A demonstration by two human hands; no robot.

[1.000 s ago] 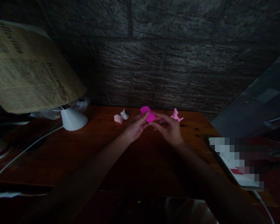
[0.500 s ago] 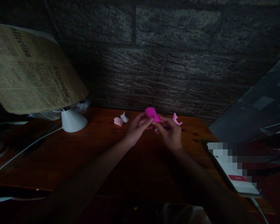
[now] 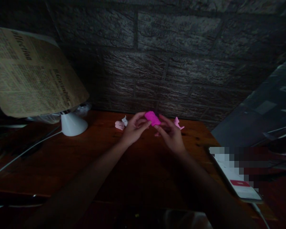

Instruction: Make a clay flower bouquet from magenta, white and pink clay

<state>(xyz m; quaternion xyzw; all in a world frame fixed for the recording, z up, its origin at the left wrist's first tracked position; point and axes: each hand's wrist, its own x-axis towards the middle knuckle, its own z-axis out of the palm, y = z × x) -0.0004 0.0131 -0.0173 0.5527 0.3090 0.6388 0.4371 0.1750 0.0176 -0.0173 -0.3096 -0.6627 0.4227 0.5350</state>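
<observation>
Pinching pink clay (image 3: pixel 152 118) between left hand (image 3: pixel 133 130) and right hand (image 3: pixel 170 135), fingertips pressed on it, above table (image 3: pixel 97 159) near wall (image 3: pixel 181 63). Turned and shifted slightly since a second ago; kneading goes on. Light scraps (image 3: pixel 121 123) and pink piece (image 3: pixel 177 123) unmoved.

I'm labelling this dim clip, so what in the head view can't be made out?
- Bright pink lump: its lower side is hidden by the fingertips of the left hand and right hand.
- Pale pink piece: partly behind the right hand.
- Two small pale pieces: too small and dark.
- Lampshade: cut off at left.
</observation>
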